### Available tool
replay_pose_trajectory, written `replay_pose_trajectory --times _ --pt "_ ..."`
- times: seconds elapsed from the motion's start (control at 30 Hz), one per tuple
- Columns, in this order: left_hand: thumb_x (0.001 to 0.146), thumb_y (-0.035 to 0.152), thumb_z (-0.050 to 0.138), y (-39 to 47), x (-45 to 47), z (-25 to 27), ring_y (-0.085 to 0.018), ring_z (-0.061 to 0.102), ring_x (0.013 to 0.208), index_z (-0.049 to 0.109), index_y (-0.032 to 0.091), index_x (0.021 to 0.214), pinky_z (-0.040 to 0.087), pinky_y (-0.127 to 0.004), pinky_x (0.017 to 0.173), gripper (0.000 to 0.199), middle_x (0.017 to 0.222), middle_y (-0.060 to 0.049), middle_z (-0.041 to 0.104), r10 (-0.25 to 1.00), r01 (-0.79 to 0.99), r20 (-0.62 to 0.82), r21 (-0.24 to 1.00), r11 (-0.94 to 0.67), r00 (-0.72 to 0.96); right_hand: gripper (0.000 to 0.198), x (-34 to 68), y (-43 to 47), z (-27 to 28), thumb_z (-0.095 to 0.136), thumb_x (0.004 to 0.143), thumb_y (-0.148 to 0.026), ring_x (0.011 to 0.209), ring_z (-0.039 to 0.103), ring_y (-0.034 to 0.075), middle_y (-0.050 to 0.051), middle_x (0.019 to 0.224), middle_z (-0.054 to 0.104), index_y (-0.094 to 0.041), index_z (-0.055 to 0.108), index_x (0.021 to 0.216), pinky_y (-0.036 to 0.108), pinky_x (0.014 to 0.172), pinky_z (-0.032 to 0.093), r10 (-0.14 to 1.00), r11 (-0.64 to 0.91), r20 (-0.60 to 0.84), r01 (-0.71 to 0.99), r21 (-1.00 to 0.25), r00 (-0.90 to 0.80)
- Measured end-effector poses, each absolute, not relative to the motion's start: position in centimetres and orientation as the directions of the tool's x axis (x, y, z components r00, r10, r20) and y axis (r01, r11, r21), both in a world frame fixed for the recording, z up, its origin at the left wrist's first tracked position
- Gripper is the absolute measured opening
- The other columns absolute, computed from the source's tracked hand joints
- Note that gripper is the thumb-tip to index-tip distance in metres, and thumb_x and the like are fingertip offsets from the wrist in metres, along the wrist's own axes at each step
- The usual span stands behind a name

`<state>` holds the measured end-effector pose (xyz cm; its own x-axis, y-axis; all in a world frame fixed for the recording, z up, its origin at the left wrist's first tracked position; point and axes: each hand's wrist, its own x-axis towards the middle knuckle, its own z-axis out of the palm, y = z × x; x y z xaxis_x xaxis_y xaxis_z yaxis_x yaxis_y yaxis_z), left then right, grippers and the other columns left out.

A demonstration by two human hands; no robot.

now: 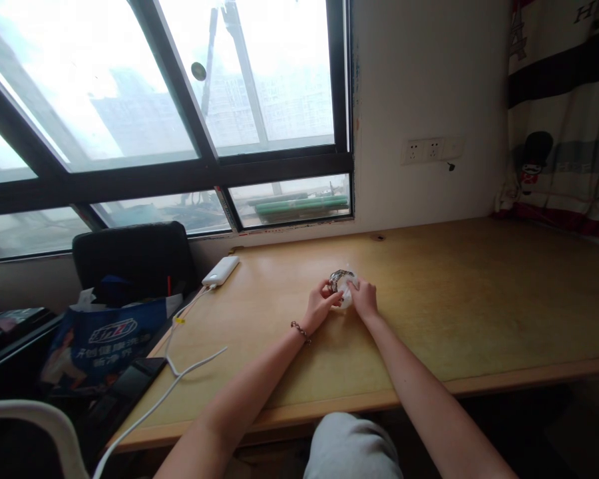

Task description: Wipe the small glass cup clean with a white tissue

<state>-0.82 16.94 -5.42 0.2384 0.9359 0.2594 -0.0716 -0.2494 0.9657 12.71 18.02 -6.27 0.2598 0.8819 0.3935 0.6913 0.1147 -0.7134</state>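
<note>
Hands holding dark loop, plastic, table

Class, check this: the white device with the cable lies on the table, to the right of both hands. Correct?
Wrong side: the head view shows the white device with the cable on the table, left of both the left hand and the right hand.

Yellowish wooden table, a white cable and probably a power bank along its left side.
</note>
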Motion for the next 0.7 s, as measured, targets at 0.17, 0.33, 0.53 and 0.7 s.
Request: replay_pose_trajectory --times 0.17,0.33,0.53,0.7 --pt "0.07 0.04 0.054 17.5 -1.4 -5.5 -0.007 0.044 0.036 0.048 0.015 0.073 0.034 -0.016 0.035 0.027 0.049 0.004 0.049 0.963 -0.071 0.237 0.971 -0.23 0.129 0.038 12.3 17.4 -6.1 0.035 0.083 -0.039 0.056 0.054 0.014 0.007 0.063 0.063 -0.015 0.062 0.071 0.021 0.054 0.033 0.875 0.226 0.46 0.713 -0.664 0.15" --pt "0.07 0.037 0.052 18.1 -1.8 -5.5 -0.004 0.035 0.038 0.046 0.015 0.061 0.026 -0.015 0.034 0.024 0.048 0.006 0.039 0.972 -0.097 0.234 0.968 -0.231 0.021 0.027 11.7 17.9 -6.2 0.051 0.072 -0.038 0.055 0.053 0.013 0.003 0.059 0.062 -0.015 0.063 0.068 0.02 0.05 0.034 0.938 0.254 0.343 0.567 -0.783 0.053" --pt "0.069 0.041 0.056 17.9 -1.7 -5.3 -0.005 0.036 0.043 0.05 0.014 0.063 0.027 -0.016 0.039 0.028 0.05 0.004 0.041 0.965 -0.11 0.244 0.966 -0.234 0.093 0.016 11.5 18.6 -6.7 0.052 0.066 -0.021 0.066 0.058 0.015 0.004 0.071 0.066 -0.017 0.064 0.076 0.02 0.056 0.039 0.974 0.137 0.21 0.51 -0.849 0.087" --pt "0.074 0.049 0.049 17.9 -1.4 -5.4 -0.01 0.052 0.056 0.06 0.013 0.087 0.04 -0.02 0.051 0.04 0.065 -0.002 0.057 0.961 -0.144 0.202 0.974 -0.176 0.191 0.022 11.6 18.6 -6.7 0.049 0.072 -0.029 0.073 0.06 0.018 0.008 0.077 0.067 -0.016 0.065 0.08 0.023 0.063 0.041 0.936 0.055 0.216 0.492 -0.869 0.277"
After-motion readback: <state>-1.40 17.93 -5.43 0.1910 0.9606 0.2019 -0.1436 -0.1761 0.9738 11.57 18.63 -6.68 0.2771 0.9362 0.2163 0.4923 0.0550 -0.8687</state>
